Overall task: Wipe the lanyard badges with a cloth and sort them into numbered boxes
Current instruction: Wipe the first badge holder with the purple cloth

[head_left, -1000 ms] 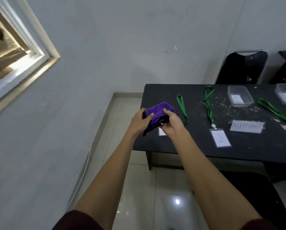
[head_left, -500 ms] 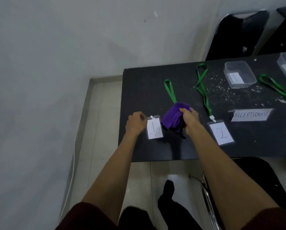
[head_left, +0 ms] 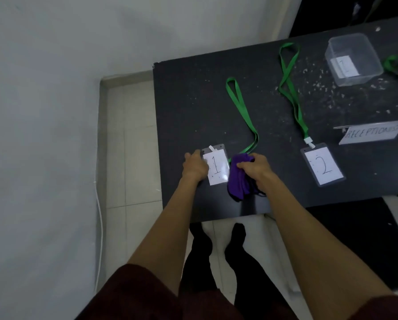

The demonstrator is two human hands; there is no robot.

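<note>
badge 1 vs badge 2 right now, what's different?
Badge 1 shows a handwritten 1; badge 2 shows a 2. The left hand holds badge 1 by its left edge, with the cloth in the right hand at its right edge; badge 2 lies untouched. Both lie flat on the table, white cards in clear sleeves.

This looks like an office reception room. A paper sign (head_left: 371,132) reading RECEPTIONIST is on a black table (head_left: 193,100), near numbered lanyard badges (head_left: 322,167). The wall (head_left: 55,88) is plain white, the floor (head_left: 128,146) tiled.
</note>
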